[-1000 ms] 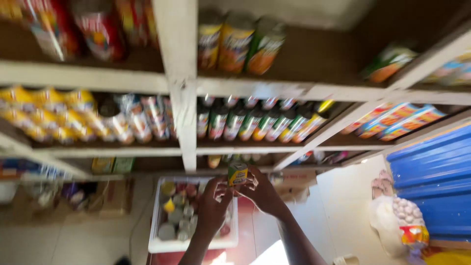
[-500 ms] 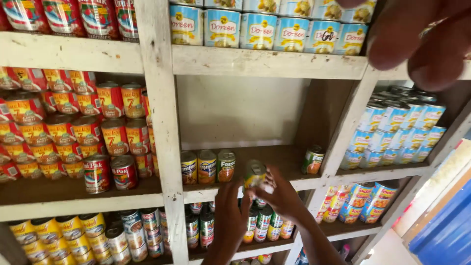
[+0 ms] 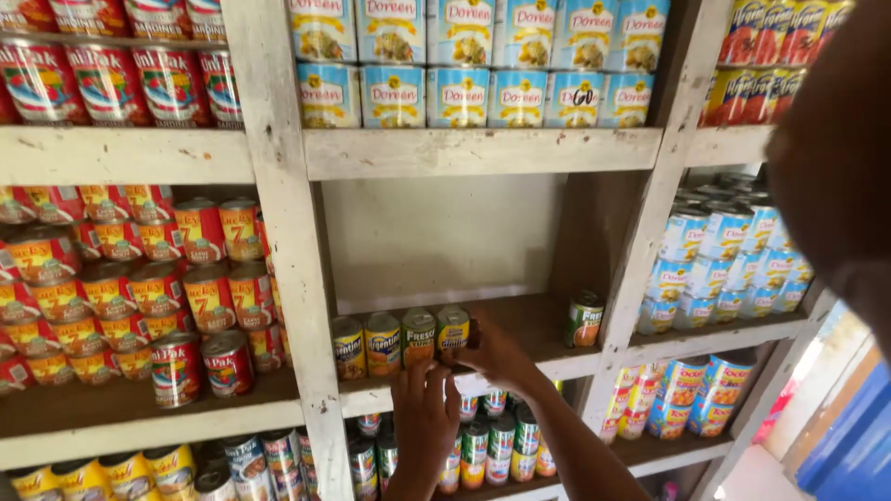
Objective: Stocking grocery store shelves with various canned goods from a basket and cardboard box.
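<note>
Cans (image 3: 399,341) in a short row of four sit at the front edge of the middle wooden shelf (image 3: 520,320), just below the centre of the frame, labels facing out. The right hand (image 3: 497,357) reaches up from the lower middle and wraps its fingers round the rightmost can (image 3: 453,329), a yellow-labelled one, gripping it from the side and behind as if to square it up with its neighbours. The left hand (image 3: 425,404) is raised just under the shelf lip, fingers curled up against the front of the row near the green-labelled can (image 3: 419,336); whether it truly grips one cannot be told.

One lone can (image 3: 585,318) stands apart toward the right post (image 3: 650,232), and the rest of that bay is bare. Around it, the shelves are packed tight: red and yellow tins (image 3: 139,288) stacked at the left, pale blue tins (image 3: 464,65) in two tiers along the top, blue-and-white ones (image 3: 724,255) at the right, and small tins (image 3: 492,441) on the shelf below the hands.
</note>
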